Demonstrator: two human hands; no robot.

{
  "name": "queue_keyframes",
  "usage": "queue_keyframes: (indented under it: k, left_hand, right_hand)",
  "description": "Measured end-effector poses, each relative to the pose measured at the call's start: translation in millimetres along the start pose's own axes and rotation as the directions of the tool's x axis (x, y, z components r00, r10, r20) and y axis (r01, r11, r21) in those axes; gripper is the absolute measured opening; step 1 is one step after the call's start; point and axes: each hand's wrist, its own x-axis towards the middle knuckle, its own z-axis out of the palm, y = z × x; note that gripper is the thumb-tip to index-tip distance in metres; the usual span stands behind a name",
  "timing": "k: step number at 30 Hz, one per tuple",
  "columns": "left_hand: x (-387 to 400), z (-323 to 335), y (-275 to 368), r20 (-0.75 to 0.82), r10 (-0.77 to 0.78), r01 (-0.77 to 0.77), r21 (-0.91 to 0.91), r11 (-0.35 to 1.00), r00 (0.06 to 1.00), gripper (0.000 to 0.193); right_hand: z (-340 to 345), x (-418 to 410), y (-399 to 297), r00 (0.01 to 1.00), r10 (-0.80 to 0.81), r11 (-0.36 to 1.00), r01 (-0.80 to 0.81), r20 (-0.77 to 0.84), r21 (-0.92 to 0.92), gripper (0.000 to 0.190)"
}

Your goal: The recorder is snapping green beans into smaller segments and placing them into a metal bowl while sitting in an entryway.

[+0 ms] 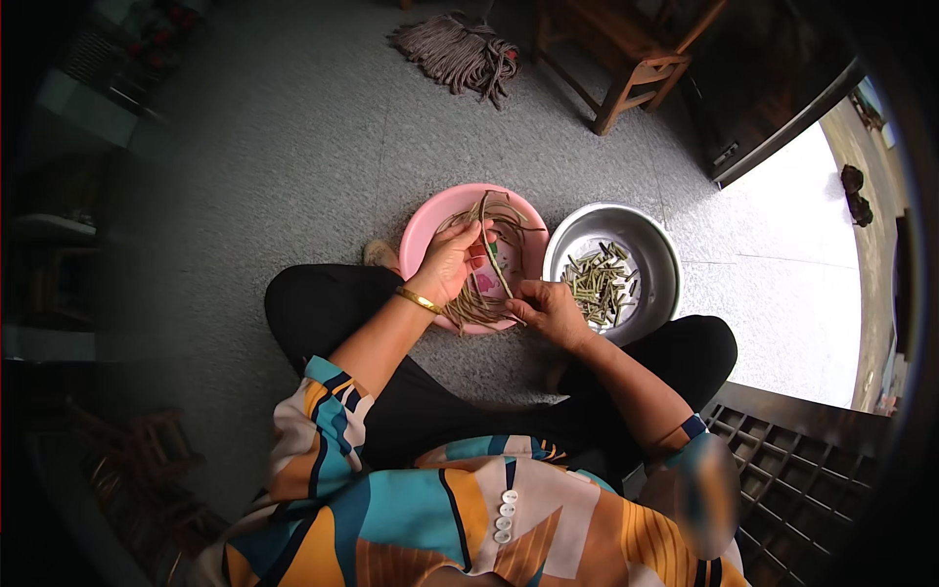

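Observation:
Over a pink plastic basin [419,220], my left hand [456,257] pinches the upper part of a long thin green-brown plant stem [494,265]. The lower end of that stem is between the thumb and fingers of my right hand [546,312], at the basin's right edge. More long brownish stems [473,308] lie curved around the inside of the basin, some poking over its rim. To the right, almost touching it, stands a round metal basin [664,271]. Short cut pieces of green stem [598,286] are heaped on its bottom.
A grey string mop head [458,55] lies on the speckled floor [293,161] ahead. Beyond the basins stands a wooden chair [616,66], with a dark door [777,88] to its right. A metal grid [799,469] is at lower right. My bent knees flank the basins.

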Motion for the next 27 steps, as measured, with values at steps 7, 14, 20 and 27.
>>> queue_keyframes:
  k: [7, 14, 20, 27]
  left_hand:
    - [5, -11, 0, -0.03, 0.035, -0.035, -0.015, 0.999, 0.999, 0.018]
    - [3, -3, -7, -0.04, -0.021, 0.019, -0.051, 0.999, 0.999, 0.017]
    - [-1, 4, -15, -0.016, -0.071, 0.07, -0.057, 0.996, 0.997, 0.016]
    - [-1, 5, -17, -0.016, -0.116, 0.115, -0.057, 0.992, 0.993, 0.015]
  right_hand:
    - [5, 0, -2, 0.919, -0.383, 0.881, 0.335, -0.089, -0.333, 0.017]
    - [0, -4, -13, 0.832, -0.555, 0.756, 0.5, -0.01, -0.423, 0.012]
    - [-2, -2, -17, 0.767, -0.636, 0.659, 0.6, 0.09, -0.454, 0.01]
    - [3, -3, -14, 0.752, -0.654, 0.689, 0.638, 0.085, -0.344, 0.013]
